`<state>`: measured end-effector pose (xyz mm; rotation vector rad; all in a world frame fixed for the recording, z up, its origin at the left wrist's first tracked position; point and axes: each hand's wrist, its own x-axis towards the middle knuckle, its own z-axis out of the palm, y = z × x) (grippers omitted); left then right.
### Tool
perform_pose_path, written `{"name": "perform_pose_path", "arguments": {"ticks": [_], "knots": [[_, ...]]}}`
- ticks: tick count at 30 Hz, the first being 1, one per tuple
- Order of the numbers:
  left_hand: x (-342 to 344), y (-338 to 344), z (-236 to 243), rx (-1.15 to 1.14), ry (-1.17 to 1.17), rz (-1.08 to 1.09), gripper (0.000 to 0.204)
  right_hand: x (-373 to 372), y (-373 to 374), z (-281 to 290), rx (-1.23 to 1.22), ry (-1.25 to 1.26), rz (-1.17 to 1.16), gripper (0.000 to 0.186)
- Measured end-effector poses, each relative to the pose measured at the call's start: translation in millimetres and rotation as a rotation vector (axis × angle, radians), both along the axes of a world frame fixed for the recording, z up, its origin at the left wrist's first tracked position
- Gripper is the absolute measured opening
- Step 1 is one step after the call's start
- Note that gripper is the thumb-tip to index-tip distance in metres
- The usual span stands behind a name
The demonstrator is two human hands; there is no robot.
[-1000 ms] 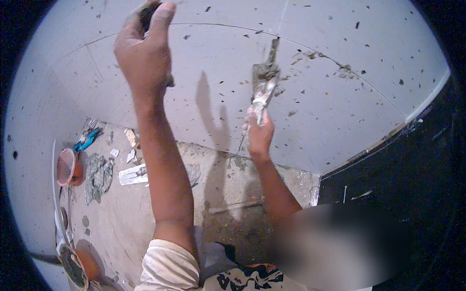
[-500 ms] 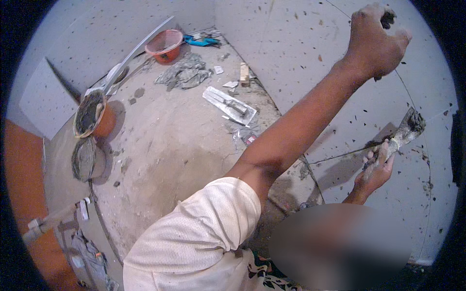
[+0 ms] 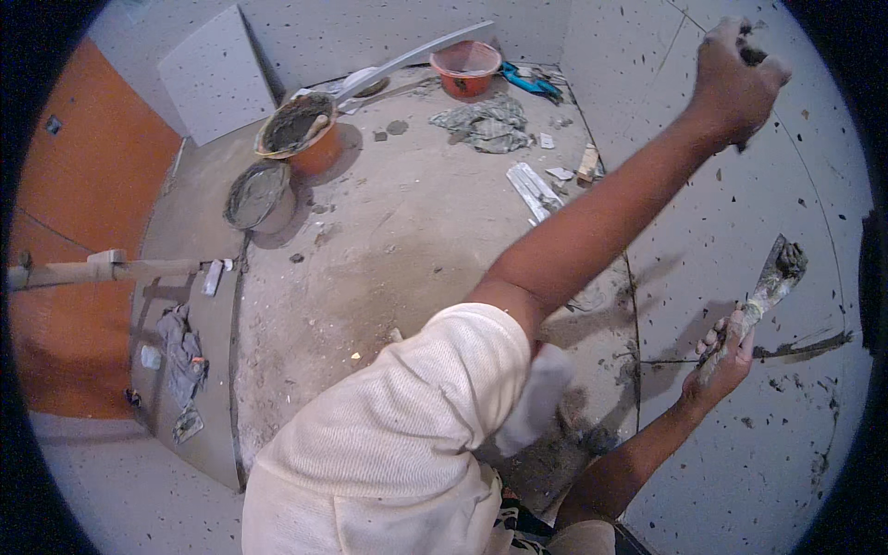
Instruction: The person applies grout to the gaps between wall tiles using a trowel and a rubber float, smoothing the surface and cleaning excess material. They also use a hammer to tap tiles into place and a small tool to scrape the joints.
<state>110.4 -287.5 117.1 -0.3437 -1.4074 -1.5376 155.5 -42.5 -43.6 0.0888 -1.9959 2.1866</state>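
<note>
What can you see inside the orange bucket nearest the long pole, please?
The orange bucket holds wet grey mortar close to its rim, with a pale lump or tool head resting in it. Whatever lies beneath the mortar's surface is covered.

Orange plastic pan holding mortar (image 3: pixel 298 129) stands on the dusty concrete floor (image 3: pixel 407 250), grey round bucket (image 3: pixel 256 194) just beside it, nearer. Small orange bowl (image 3: pixel 465 67) lies farther back, crumpled grey cloth (image 3: pixel 486 125) before it. Speckled tiled wall (image 3: pixel 740 231) rises at right.
</note>
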Motion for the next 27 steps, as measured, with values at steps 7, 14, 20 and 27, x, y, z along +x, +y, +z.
{"name": "perform_pose_path", "arguments": {"ticks": [7,14,20,27], "knots": [[49,-133,-200,0.014,-0.667,0.174,0.065,-6,-20,-29,0.053,-0.091,0.109,0.028],[235,-363,-405,0.985,-0.899,0.471,0.038,-14,-102,-56,0.020,-0.173,0.347,0.025],[304,-511,-420,1.286,-0.421,0.537,0.063,-7,-201,-86,0.194,-0.195,0.448,0.028],[332,-597,-421,1.484,-0.020,0.473,0.046,33,-321,-107,0.330,-0.229,0.794,0.039]]}}
